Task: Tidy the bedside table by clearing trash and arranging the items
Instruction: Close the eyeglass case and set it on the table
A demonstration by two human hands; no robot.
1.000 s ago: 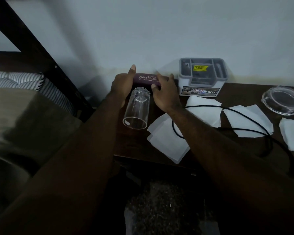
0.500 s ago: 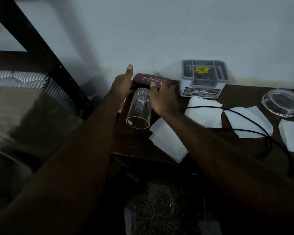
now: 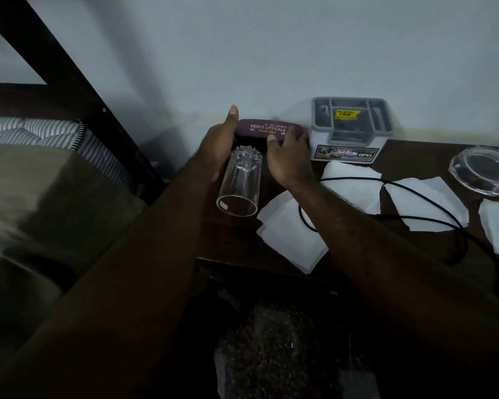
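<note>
- White paper sheets point(image 3: 293, 234) lie near the bedside table's point(image 3: 236, 240) front edge, a black cable point(image 3: 427, 218) looping over them.
- A clear glass point(image 3: 240, 184) lies on its side at the left edge, mouth toward the front.
- Left hand point(image 3: 218, 142) and right hand point(image 3: 290, 154) grasp the ends of a maroon spectacle case point(image 3: 267, 129) at the back edge.
- A grey organizer point(image 3: 350, 128) stands beside it; a glass ashtray point(image 3: 484, 169) sits far right.

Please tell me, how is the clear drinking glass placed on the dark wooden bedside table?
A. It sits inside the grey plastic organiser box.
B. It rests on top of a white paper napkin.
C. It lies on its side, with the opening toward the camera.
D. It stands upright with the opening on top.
C: the clear drinking glass lies on its side on the dark wooden bedside table, its round open rim facing the camera.
</note>
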